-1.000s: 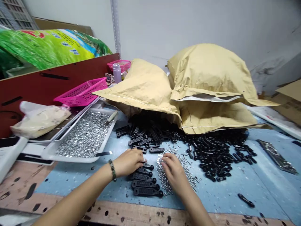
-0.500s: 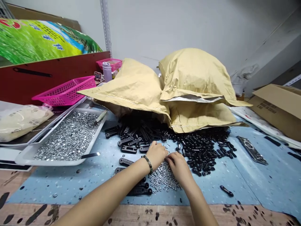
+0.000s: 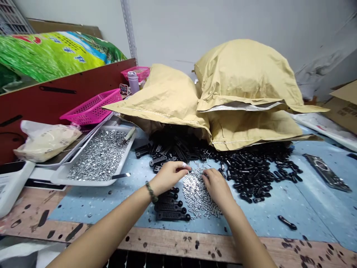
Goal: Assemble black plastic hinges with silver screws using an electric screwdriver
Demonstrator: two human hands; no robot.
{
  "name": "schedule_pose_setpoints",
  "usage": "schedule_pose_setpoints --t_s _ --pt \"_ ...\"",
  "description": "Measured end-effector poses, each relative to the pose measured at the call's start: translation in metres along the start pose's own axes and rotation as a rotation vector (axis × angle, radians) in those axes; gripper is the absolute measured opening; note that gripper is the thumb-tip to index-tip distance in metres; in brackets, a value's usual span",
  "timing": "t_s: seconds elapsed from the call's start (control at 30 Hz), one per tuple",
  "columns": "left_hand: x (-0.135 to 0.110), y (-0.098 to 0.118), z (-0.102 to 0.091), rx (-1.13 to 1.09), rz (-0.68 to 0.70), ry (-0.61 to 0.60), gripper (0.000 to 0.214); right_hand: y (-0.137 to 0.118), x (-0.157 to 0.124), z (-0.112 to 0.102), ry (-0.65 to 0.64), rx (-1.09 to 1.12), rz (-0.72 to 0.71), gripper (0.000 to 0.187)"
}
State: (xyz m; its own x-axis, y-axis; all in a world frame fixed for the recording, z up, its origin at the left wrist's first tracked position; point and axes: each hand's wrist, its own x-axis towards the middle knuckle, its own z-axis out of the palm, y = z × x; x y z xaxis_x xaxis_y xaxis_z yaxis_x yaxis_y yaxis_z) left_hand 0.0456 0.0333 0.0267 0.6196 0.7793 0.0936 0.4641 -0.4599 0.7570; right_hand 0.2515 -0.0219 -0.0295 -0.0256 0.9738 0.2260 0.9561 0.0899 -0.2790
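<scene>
My left hand [image 3: 170, 176], with a dark beaded bracelet on its wrist, is closed in a pinch at the left of a pile of small nuts [image 3: 192, 190]. A tiny dark bit shows at its fingertips, too small to name. At the right side of the pile, my right hand [image 3: 216, 186] has its thumb and fingers bent together over loose screws [image 3: 213, 208]; what they pinch is hidden. Left of the nuts lie several black arm-shaped parts [image 3: 170, 214] with rounded ends, stacked in a row. Small black link parts [image 3: 251, 178] are heaped to the right.
Paper sacks [image 3: 248, 74] stand behind the black heaps. At left are a white tray of metal pieces [image 3: 97, 156], a pink basket [image 3: 92, 108] and a clear bag [image 3: 47, 141]. A wrapped packet [image 3: 326, 171] and a single black link [image 3: 287, 222] lie at right.
My hands have come apart: the left has drawn back to the left, uncovering more of the nuts and screws. The right stays at the pile's right side. The view has shifted slightly.
</scene>
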Motion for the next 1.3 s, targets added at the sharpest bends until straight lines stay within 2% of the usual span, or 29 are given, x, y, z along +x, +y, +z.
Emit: schedule_pose_setpoints --t_s 0.1,0.17,0.23,0.4,0.53,0.6,0.67,0.8,0.9,0.97,1.03,1.1,1.2,1.3 --pt "-0.032 -0.01 -0.016 -0.08 -0.072 0.06 0.016 0.0 0.005 0.004 -0.01 0.006 0.008 0.012" --pt "-0.049 -0.016 -0.017 -0.09 -0.108 0.123 0.014 0.0 0.009 0.008 -0.015 0.011 0.008 0.014" --pt "-0.059 -0.023 -0.011 -0.002 -0.08 0.159 0.011 0.001 0.012 0.01 -0.005 0.018 0.008 0.017" --pt "-0.063 -0.035 0.006 0.208 0.054 0.158 0.009 -0.001 0.006 -0.001 0.056 0.049 0.001 0.015" --pt "-0.067 -0.039 0.006 0.268 0.104 0.166 0.014 -0.028 -0.011 -0.01 0.008 0.208 -0.135 0.009" --pt "-0.07 -0.04 0.005 0.326 0.115 0.178 0.016 -0.046 -0.017 -0.005 -0.031 0.205 -0.199 0.008" --pt "-0.074 -0.04 0.005 0.389 0.123 0.181 0.018 -0.059 -0.02 0.004 -0.045 0.107 -0.218 0.013" --pt "-0.08 -0.037 0.004 0.411 0.125 0.213 0.016 -0.06 -0.019 0.011 -0.025 0.022 -0.22 0.019" --pt "-0.074 -0.026 0.007 0.365 0.132 0.231 0.016 -0.046 -0.02 0.001 0.031 0.241 -0.099 0.013" --pt "-0.062 -0.015 0.016 0.364 0.154 0.142 0.017 -0.037 -0.023 -0.009 0.096 0.423 0.043 0.011" --pt "-0.045 -0.004 0.03 0.416 0.176 0.018 0.008 -0.032 -0.029 -0.018 0.16 0.515 0.127 0.015" --pt "-0.028 0.004 0.046 0.451 0.182 -0.038 0.01 -0.03 -0.036 -0.024 0.208 0.554 0.141 0.019" --pt "-0.011 0.009 0.063 0.438 0.175 -0.047 0.024 -0.025 -0.048 -0.026 0.244 0.611 0.151 0.021" --pt "-0.006 0.008 0.063 0.365 0.151 -0.019 0.023 -0.02 -0.057 -0.022 0.25 0.702 0.205 0.02"
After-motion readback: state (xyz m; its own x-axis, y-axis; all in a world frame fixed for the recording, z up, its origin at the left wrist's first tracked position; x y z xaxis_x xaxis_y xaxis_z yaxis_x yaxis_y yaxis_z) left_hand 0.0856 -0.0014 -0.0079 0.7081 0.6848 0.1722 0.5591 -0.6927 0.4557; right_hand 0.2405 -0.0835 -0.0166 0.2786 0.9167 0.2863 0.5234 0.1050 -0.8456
